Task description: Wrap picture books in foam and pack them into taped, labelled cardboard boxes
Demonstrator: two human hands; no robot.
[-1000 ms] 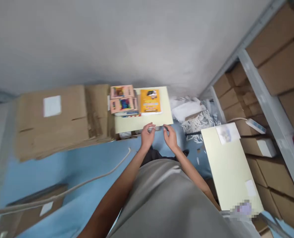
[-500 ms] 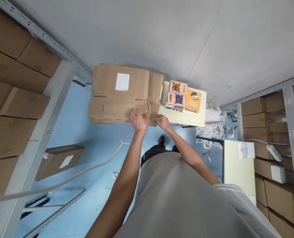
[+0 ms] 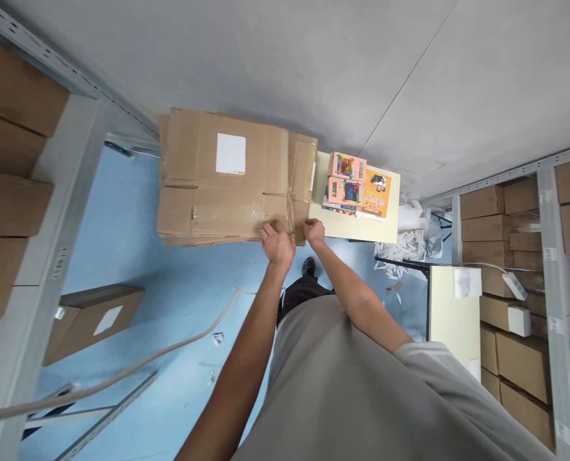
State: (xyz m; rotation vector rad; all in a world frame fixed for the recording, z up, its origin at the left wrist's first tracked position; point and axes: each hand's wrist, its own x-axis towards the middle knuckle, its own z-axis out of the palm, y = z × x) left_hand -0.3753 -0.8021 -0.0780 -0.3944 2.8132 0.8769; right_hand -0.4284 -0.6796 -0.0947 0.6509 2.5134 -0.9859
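Observation:
Flattened cardboard boxes (image 3: 239,205) lie in a stack in front of me, the top one bearing a white label (image 3: 230,153). Clear tape (image 3: 291,198) runs along a fold near its right side. My left hand (image 3: 278,244) is at the front edge of the top box, beside the taped fold, fingers bent and closed on the cardboard. At the front right corner is my right hand (image 3: 314,232), its fingers pinched together against the edge of the side flap. Whatever lies between those fingertips is too small to make out.
Right of the stack, a pale tabletop (image 3: 335,227) bears pink boxes (image 3: 346,191) and an orange book (image 3: 374,195). Shredded paper (image 3: 405,246) lies farther right. Shelves of cartons (image 3: 522,358) flank both sides. A cable (image 3: 170,351) crosses at left above a carton (image 3: 95,320).
My left hand has shifted right toward the taped fold, and its fingers have drawn in. My right hand stays at the corner. The whole view has shifted slightly.

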